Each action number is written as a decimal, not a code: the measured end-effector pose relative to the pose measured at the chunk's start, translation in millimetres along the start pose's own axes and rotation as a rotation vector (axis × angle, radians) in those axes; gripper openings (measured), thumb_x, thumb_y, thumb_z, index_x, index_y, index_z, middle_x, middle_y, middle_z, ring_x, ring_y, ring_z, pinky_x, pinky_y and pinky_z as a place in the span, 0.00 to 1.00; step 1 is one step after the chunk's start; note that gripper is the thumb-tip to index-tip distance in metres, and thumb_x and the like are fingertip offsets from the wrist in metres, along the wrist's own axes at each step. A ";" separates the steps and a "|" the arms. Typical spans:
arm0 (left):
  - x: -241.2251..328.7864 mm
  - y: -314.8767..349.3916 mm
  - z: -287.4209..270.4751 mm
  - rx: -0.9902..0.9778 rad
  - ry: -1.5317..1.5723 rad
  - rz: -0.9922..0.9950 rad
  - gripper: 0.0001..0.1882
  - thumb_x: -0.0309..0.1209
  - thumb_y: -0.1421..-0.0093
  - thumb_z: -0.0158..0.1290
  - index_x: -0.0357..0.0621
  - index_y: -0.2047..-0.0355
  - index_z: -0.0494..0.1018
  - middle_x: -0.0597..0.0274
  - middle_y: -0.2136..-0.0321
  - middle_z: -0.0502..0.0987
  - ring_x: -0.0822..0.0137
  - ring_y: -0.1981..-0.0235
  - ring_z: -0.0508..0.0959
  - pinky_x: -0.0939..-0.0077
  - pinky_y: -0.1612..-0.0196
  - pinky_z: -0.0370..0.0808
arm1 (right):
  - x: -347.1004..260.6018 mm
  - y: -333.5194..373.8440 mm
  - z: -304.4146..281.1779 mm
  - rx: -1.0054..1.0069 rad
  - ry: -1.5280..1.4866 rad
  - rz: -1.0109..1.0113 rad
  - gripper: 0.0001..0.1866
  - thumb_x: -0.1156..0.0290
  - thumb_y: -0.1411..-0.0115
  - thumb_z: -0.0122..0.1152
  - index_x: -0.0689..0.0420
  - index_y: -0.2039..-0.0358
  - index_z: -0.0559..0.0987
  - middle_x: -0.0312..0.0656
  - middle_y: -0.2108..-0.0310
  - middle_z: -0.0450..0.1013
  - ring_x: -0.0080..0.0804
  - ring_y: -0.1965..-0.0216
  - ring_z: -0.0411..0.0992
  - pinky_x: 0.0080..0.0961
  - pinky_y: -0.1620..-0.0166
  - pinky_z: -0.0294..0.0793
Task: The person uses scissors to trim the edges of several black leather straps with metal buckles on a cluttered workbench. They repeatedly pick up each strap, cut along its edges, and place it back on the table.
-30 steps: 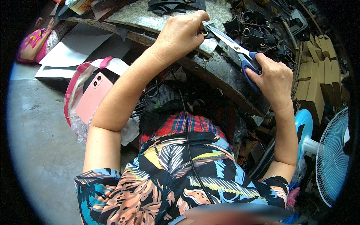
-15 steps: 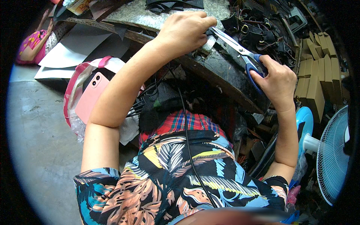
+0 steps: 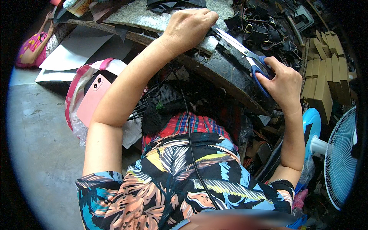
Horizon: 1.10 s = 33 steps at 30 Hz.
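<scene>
Since the earliest frame, the right hand (image 3: 283,81) and its firmly gripped blue-handled scissors (image 3: 245,51) sit slightly further right over the dark bench (image 3: 230,69), tips pointing far-left beside the curled left hand (image 3: 191,28), whose hold I cannot tell; fingertips should stay clear.

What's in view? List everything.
Scissors: one, blue-handled, upper right
Ringed strap pieces: many, black, upper right
Flat pieces: several, black, top centre
Workbench: one, grey, top centre
Sheets: at least two, white, upper left
Bag: one, pink-white, left
Smartphone: one, pink, at bag
Cardboard boxes: many, brown, right
Fan: one, blue, lower right
Cable: one, black, centre
Other person: one, pink top, far left
Shirt: one, black patterned, bottom
Left hand: one, bare, top centre
Right hand: one, bare, on scissors
</scene>
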<state>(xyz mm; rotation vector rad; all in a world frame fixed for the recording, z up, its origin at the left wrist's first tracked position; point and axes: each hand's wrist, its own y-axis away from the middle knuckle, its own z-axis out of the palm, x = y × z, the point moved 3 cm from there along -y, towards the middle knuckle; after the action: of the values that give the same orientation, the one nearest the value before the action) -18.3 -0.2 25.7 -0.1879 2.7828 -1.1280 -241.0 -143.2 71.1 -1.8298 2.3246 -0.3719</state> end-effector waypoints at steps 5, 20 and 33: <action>-0.1 1.2 5.0 0.040 -0.009 -0.011 0.10 0.24 0.45 0.57 0.47 0.61 0.75 0.60 0.67 0.81 0.61 0.64 0.84 0.71 0.64 0.82 | -6.5 -0.7 3.8 0.010 -0.021 0.003 0.18 0.55 0.50 0.71 0.50 0.63 0.81 0.40 0.73 0.80 0.38 0.73 0.79 0.32 0.69 0.77; -27.5 34.9 -59.1 -0.399 0.185 -0.178 0.21 0.36 0.48 0.66 0.43 0.56 0.74 0.51 0.63 0.75 0.50 0.56 0.76 0.58 0.52 0.73 | -11.0 0.9 2.0 0.066 -0.031 -0.013 0.16 0.56 0.49 0.72 0.51 0.67 0.78 0.41 0.77 0.78 0.42 0.76 0.78 0.36 0.72 0.75; -15.9 32.9 -43.9 -0.043 0.322 -0.239 0.18 0.34 0.49 0.66 0.44 0.60 0.75 0.55 0.63 0.76 0.51 0.58 0.77 0.60 0.54 0.75 | -19.9 -5.0 15.7 -0.089 -0.009 0.033 0.17 0.53 0.46 0.70 0.51 0.67 0.78 0.46 0.79 0.77 0.46 0.75 0.78 0.39 0.72 0.76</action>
<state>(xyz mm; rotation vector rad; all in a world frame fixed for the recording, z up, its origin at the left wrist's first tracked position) -12.3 55.8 35.1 -0.3848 3.1368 -1.2497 -227.3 -126.4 57.1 -1.8258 2.3984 -0.2585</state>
